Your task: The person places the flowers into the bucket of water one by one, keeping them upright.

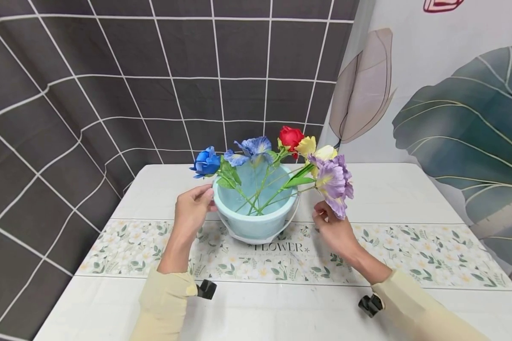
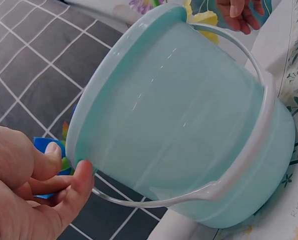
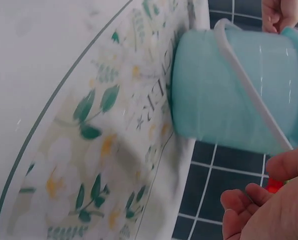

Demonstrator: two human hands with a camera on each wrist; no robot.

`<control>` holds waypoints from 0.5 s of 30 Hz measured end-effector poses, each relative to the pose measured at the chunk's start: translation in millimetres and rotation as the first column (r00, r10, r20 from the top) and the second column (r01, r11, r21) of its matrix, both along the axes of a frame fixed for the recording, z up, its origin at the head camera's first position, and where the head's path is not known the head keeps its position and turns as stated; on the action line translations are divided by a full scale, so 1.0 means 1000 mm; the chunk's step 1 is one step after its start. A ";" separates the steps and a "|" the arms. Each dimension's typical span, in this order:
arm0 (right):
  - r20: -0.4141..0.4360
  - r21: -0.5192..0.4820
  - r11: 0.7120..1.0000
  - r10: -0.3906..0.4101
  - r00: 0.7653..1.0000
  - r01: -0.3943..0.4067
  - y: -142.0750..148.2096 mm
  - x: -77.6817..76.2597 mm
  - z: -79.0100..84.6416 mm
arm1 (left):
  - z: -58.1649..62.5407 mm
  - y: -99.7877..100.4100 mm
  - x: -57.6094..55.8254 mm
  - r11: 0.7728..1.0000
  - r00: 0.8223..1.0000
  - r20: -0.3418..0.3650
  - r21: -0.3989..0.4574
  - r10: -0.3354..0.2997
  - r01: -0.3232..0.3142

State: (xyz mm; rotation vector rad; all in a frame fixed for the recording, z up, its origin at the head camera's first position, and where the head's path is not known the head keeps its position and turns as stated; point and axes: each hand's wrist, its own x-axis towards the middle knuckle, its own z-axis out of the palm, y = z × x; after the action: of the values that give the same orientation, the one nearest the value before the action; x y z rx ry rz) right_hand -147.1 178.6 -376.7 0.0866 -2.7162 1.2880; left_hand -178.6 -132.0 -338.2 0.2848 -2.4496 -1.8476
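A light blue bucket [image 1: 256, 225] stands upright on the table, its pale handle [image 2: 248, 155] hanging down over the front. Artificial flowers lean in it: a blue one [image 1: 206, 162], a blue-violet iris [image 1: 253, 149], a red rose [image 1: 291, 138], yellow blooms [image 1: 324, 152] and a purple one [image 1: 333, 180]. My left hand [image 1: 192, 206] is at the bucket's left side, fingertips by the rim near the handle's hinge; firm contact is hard to tell. Below the purple flower, my right hand [image 1: 333, 229] hangs loosely curled to the bucket's right, holding nothing.
Beneath the bucket, a floral printed band with lettering [image 1: 281, 247] crosses the white table [image 1: 281, 308]. A dark cloth with white grid lines [image 1: 175, 94] hangs behind and to the left. Leaf-patterned fabric [image 1: 461, 113] covers the right side. Black camera mounts [image 1: 370, 305] sit at both wrists.
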 end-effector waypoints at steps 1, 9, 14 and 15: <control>0.007 -0.010 1.000 -0.006 1.000 0.006 0.002 0.000 0.000 | 0.000 0.000 0.000 1.000 1.000 0.002 -0.001 0.005 -0.005; 0.020 0.034 0.999 -0.020 1.000 0.019 0.023 0.002 0.008 | -0.001 -0.003 0.003 0.999 0.999 0.024 -0.037 0.030 -0.029; -0.037 0.133 0.991 -0.022 0.999 0.026 0.035 0.000 0.011 | -0.003 -0.006 0.004 0.994 0.999 0.024 -0.102 0.037 -0.034; -0.048 0.144 0.989 -0.024 0.999 0.031 0.037 -0.001 0.012 | -0.003 -0.007 0.004 0.993 0.999 0.022 -0.117 0.038 -0.035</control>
State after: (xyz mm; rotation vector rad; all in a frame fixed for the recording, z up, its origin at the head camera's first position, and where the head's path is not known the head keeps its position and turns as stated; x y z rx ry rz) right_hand -148.2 216.1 -365.1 0.0924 -2.7580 1.0663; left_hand -174.5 -138.7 -341.5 0.3441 -2.5379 -1.6886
